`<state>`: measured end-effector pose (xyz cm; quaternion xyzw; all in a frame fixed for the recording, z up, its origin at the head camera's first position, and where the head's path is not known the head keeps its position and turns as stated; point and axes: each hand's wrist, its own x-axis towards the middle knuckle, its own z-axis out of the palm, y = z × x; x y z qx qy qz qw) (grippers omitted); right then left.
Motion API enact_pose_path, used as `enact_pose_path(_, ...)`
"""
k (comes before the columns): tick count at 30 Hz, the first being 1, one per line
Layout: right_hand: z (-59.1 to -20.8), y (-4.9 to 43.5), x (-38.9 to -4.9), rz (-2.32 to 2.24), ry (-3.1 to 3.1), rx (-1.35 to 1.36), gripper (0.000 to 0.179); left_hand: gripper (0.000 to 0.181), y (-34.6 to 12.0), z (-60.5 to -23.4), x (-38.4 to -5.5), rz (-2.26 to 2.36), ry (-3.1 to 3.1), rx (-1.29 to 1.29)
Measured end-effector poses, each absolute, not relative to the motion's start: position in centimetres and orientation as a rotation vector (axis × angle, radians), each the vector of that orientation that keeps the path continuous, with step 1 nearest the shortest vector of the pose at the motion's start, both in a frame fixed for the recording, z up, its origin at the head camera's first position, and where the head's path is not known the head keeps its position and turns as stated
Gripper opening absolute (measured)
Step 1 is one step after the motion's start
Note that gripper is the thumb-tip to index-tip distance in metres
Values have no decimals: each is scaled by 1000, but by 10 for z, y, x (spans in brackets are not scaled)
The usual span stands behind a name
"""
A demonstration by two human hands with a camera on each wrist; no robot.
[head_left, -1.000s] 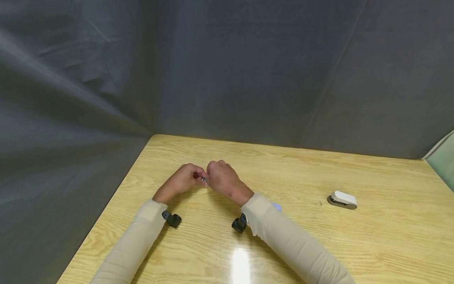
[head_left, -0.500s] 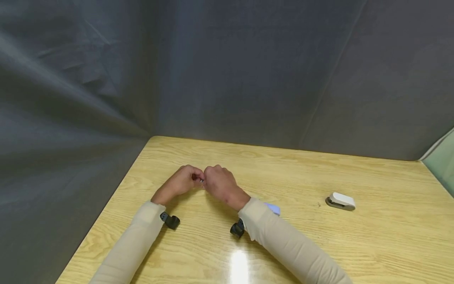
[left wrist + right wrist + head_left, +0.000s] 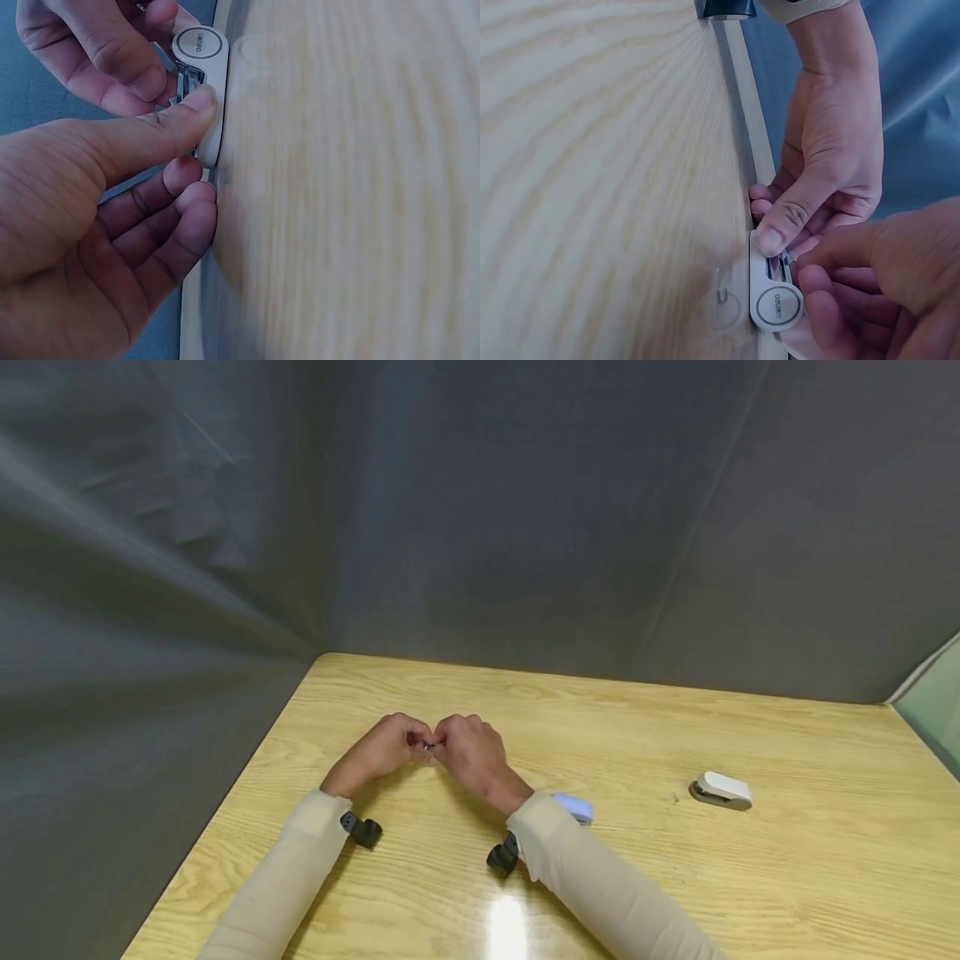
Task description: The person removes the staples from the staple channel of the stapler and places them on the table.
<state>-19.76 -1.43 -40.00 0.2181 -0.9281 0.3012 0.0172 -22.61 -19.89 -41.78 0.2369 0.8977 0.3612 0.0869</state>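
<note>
Both hands meet over the far left half of the table, around a small white stapler [image 3: 216, 79] whose metal inside shows. In the head view just a glint of it appears between the fingers. My left hand [image 3: 378, 753] grips one end, with its thumb laid on the white body in the left wrist view. My right hand [image 3: 472, 756] has curled fingers pinching at the metal part beside the round hinge end, as the right wrist view also shows. What exactly these fingertips hold is partly hidden. The stapler lies on its side at the tabletop.
A blue stapler-like object [image 3: 573, 807] lies beside the right sleeve, partly covered by it. Farther right rests another white stapler [image 3: 722, 789] with a grey base. Dark sheeting [image 3: 525, 527] stands behind and left of the wooden table [image 3: 825, 827].
The hands stay together, with small shifts of the right hand and its fingers. More of the blue object shows from behind the right sleeve. The head view has tilted slightly.
</note>
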Motion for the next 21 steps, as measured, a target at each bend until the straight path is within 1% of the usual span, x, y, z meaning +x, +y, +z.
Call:
enact_pose_path(8, -404, -18, -196, 847, -2841, 686, 20, 13, -198, -414, -227, 1062, 2692, 752)
enact_pose_path(16, -407, -18, -195, 821, -2781, 673, 15, 14, -198, -414, -227, 1062, 2679, 753)
enact_pose_path(21, -408, -16, -192, 832, -2761, 674, 7, 13, -199, -417, -225, 1076, 2662, 728)
